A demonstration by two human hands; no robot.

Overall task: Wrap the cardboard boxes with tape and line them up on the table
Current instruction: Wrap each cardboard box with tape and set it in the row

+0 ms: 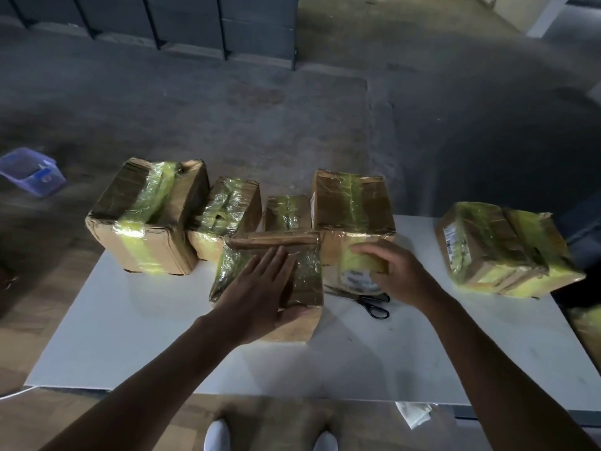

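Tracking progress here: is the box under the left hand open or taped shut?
Taped shut: the box has its flaps flat under glossy tape, and the left hand presses flat on top.

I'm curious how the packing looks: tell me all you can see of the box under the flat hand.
The brown cardboard box nearest the person sits on the white table, in front of the row of boxes. Shiny, crinkled, yellowish clear tape covers its top. The left hand lies flat on it, fingers straight.
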